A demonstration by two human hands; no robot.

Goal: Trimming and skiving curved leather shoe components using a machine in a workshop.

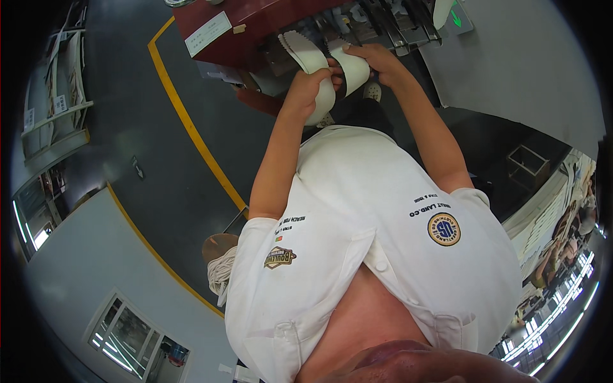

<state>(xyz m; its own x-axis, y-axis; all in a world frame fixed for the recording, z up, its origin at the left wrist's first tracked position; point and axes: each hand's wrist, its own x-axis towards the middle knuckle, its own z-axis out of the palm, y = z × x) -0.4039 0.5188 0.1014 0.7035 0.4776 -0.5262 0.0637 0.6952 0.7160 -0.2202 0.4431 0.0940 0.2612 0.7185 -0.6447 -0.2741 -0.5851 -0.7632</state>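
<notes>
Two white curved bands with toothed ends are held up side by side in front of the machine. My left hand [308, 90] is closed round the left white band [309, 56], its thumb on the face and fingertips showing past the right edge. This band seems to be doubled or stacked at its toothed end. My right hand [378, 62] grips the right white band [353, 71], its thumb at the upper edge near the teeth and its other fingers partly hidden behind. The two bands are close together; whether they join underneath cannot be seen.
A dark red machine [249, 29] with dark metal arms [386, 24] stands just beyond my hands. A yellow floor line [191, 131] runs at left, near a rack [56, 96]. Bundled white cord [222, 271] is beside my left side. An open-frame stand [529, 163] stands at right.
</notes>
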